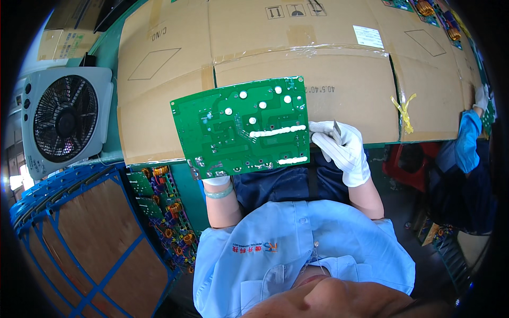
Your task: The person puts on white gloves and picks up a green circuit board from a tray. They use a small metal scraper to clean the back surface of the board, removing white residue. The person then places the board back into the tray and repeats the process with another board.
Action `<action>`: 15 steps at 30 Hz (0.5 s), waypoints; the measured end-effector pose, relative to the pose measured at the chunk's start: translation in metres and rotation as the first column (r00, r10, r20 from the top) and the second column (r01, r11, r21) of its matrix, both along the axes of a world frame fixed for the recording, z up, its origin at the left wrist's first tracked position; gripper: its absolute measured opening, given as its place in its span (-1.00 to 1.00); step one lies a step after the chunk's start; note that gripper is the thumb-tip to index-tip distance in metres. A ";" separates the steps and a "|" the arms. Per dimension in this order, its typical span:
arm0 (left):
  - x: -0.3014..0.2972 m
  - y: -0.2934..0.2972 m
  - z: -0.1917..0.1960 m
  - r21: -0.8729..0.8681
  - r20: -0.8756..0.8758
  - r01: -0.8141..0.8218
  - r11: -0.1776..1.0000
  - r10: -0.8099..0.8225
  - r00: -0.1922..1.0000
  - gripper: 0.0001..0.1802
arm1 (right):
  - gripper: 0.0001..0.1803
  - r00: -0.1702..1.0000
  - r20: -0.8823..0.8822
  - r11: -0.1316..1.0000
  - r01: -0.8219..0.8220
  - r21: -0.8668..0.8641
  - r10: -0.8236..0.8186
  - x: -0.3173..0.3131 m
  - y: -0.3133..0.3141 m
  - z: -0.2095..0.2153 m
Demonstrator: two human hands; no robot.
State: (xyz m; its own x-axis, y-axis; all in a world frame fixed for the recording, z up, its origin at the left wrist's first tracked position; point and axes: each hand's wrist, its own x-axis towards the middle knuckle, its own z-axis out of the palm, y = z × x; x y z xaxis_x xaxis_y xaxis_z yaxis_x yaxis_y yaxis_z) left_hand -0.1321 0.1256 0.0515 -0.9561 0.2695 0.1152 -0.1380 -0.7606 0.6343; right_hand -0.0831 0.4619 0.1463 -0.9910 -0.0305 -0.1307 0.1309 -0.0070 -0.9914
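Right now we have a green circuit board (207, 138) up in front of us, over the near edge of the bench and our lap, its soldered side facing the camera. Six round white dabs (243, 95) sit on its upper right part, and two white strips (278, 131) lie below them, the longer one above the shorter, both reaching toward the right edge.

Our left hand (216, 180), gloved in white, is at the lower left of the board, mostly hidden behind it; we cannot tell how far that grip is open or how its fingers lie. A pale green bracelet (219, 193) circles the wrist below. Our right hand (344, 151), also gloved, is just beside the board's right edge, its grip closed with thumb and fingers pinched round a thin grey tool (336, 129) that points upward; whether a fingertip touches the board we cannot tell.

Brown cardboard (164, 106) covers the bench before us, with a white label (367, 37) and a knotted yellow tie (404, 112) on it. To our left we see a grey box fan (66, 119), a blue-framed rack (95, 286) and a row of populated boards (172, 217). To our right are a red stool (405, 167) and a co-worker's blue sleeve (468, 140) and white-gloved hand (481, 98).
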 end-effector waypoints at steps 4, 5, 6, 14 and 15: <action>0.001 0.002 -0.003 0.011 0.013 -0.002 1.000 0.002 1.000 -0.52 | -0.75 1.000 -0.023 1.000 0.005 -0.025 -0.006 -0.002 -0.003 0.006; 0.001 0.002 -0.003 0.016 0.016 0.001 1.000 -0.001 1.000 -0.53 | -0.75 1.000 -0.001 0.998 0.016 -0.055 -0.016 -0.001 -0.004 0.006; 0.002 0.003 -0.003 0.015 0.016 0.002 1.000 -0.002 1.000 -0.53 | -0.75 0.999 0.021 0.996 0.028 -0.086 -0.026 -0.001 -0.004 0.006; 0.007 0.008 -0.011 0.026 0.027 -0.014 1.000 0.013 1.000 -0.56 | -0.87 0.930 -0.096 0.931 0.343 -0.123 -0.355 0.027 0.030 -0.005; 0.007 0.007 -0.011 0.035 0.031 -0.015 0.999 0.014 0.999 -0.56 | -0.86 0.891 -0.101 0.896 0.441 -0.047 -0.444 0.032 0.038 -0.004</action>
State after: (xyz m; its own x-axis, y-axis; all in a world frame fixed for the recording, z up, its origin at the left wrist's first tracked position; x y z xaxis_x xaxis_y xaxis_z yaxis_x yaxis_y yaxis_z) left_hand -0.1255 0.1327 0.0402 -0.9631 0.2517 0.0951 -0.1454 -0.7843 0.6031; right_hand -0.0513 0.5003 0.1418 -0.9104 0.4127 -0.0286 0.0032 -0.0620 -0.9981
